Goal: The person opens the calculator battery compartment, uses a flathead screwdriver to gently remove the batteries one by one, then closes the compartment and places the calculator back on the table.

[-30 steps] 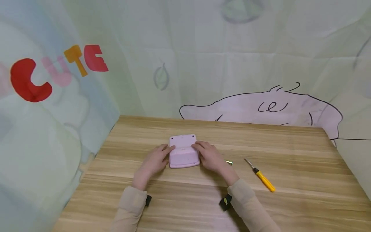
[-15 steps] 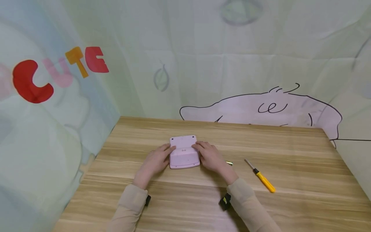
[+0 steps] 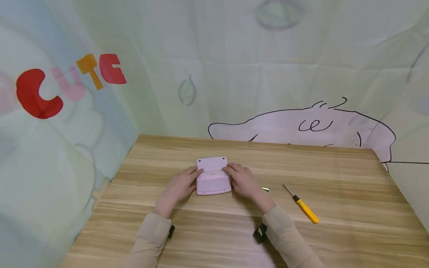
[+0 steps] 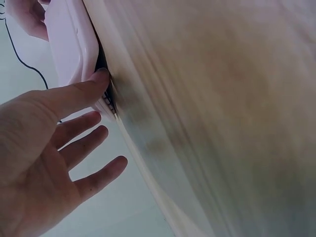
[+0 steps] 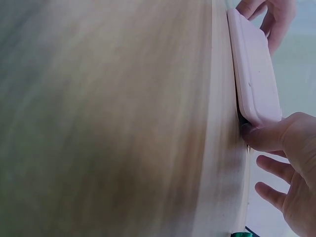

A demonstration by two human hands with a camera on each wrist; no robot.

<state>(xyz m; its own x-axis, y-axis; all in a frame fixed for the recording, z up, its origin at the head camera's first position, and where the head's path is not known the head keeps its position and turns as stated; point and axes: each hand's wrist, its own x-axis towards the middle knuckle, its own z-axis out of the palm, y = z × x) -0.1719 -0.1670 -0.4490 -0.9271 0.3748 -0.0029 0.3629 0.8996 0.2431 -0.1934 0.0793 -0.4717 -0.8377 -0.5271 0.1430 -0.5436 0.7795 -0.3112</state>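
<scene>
A pink calculator (image 3: 213, 183), seen from its back, lies on the wooden table with its raised part towards me. My left hand (image 3: 181, 184) pinches its left edge; the index finger reaches over the top. In the left wrist view the left thumb (image 4: 79, 96) is at the underside of the edge, and the other fingers are spread. On the opposite edge my right hand (image 3: 243, 181) holds on the same way, with its thumb (image 5: 261, 137) low against the side in the right wrist view. The calculator's front faces the table and is hidden.
To the right lies a screwdriver (image 3: 305, 207) with a yellow handle, its tip pointing away from me. A small shiny green item (image 3: 265, 188) is half hidden behind the right wrist. Printed cloth (image 3: 234, 82) hangs behind and left of the table (image 3: 207, 238).
</scene>
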